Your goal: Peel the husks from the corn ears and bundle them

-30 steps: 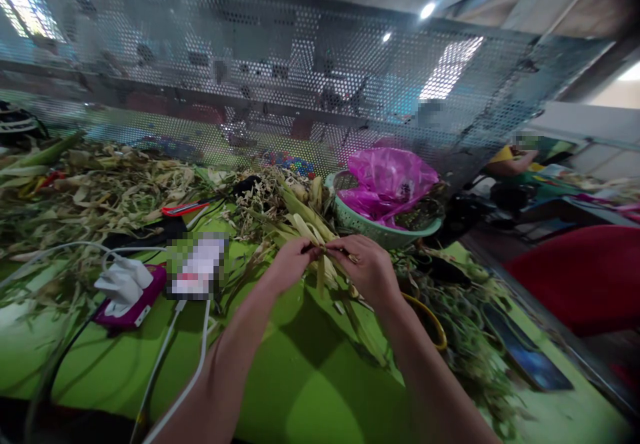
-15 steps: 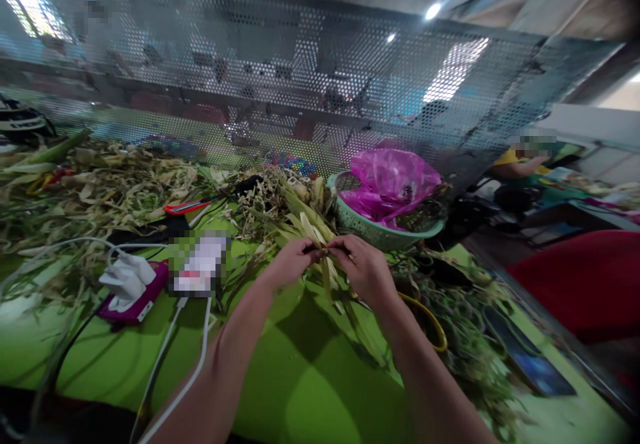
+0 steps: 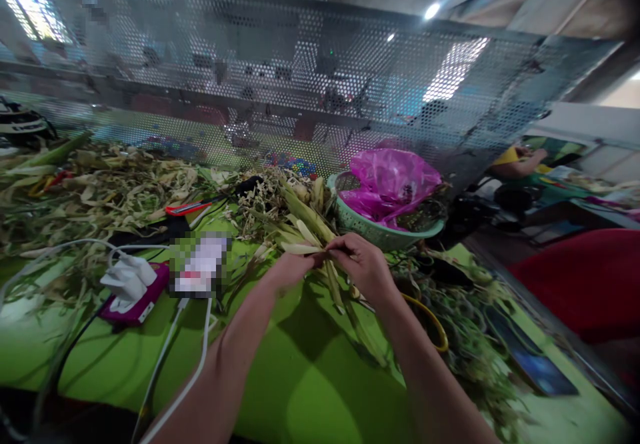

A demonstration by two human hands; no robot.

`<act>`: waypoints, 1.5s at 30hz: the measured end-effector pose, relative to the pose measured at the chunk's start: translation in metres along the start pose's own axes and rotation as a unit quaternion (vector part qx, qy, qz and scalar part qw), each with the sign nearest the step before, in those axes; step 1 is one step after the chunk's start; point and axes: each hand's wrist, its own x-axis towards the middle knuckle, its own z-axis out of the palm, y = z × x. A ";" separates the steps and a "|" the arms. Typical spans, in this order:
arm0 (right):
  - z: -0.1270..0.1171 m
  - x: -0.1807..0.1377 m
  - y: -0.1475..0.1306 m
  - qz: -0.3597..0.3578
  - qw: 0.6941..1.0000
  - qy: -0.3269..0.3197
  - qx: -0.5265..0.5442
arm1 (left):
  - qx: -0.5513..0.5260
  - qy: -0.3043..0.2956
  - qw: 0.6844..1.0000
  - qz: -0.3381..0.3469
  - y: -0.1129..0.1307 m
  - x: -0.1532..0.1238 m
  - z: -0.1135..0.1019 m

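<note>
Pale, dry leaf strips (image 3: 332,283) that look like corn husk run between my two hands above the green table (image 3: 320,377). My left hand (image 3: 299,267) is closed on them, its fingertips partly hidden by a pale strip lying over them. Close beside it, my right hand (image 3: 361,263) pinches the same strips between thumb and fingers. More long yellow-green husk leaves (image 3: 305,214) fan out behind the hands, and one long leaf (image 3: 367,337) hangs below toward the table. What lies exactly between the fingertips is too small to make out.
A green basket (image 3: 385,236) with a purple plastic bag (image 3: 393,187) stands behind my right hand. Dried husks (image 3: 110,184) heap at the left. A purple power strip (image 3: 137,307), a phone (image 3: 203,264), cables and a red-handled cutter (image 3: 187,208) lie leftward. A yellow ring (image 3: 434,321) sits right.
A pale strip now lies sideways over my left fingers, where it pointed up before. My left hand has turned slightly; my right hand has barely moved.
</note>
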 end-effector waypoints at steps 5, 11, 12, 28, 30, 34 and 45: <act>0.004 0.000 0.006 0.048 0.998 0.006 0.032 | -0.004 -0.016 1.000 0.015 0.000 0.002 -0.001; 0.002 0.000 0.008 0.119 0.988 -0.015 0.102 | -0.087 0.007 0.996 0.012 -0.001 0.003 -0.001; 0.001 0.000 0.008 0.124 0.987 -0.016 0.106 | -0.096 0.009 0.995 0.009 -0.002 0.003 -0.001; 0.001 0.001 0.004 -0.031 0.985 0.114 -0.123 | -0.133 0.084 0.988 -0.013 -0.003 0.006 0.000; 0.004 0.000 -0.001 -0.039 0.982 0.127 -0.137 | -0.141 0.116 0.983 -0.028 -0.002 0.004 0.000; 0.015 -0.003 -0.002 0.011 0.996 0.048 -0.069 | -0.184 0.133 0.972 -0.062 0.001 0.001 0.002; 0.025 -0.005 0.001 0.047 0.998 0.013 -0.031 | -0.162 0.160 0.973 -0.031 -0.002 0.002 0.005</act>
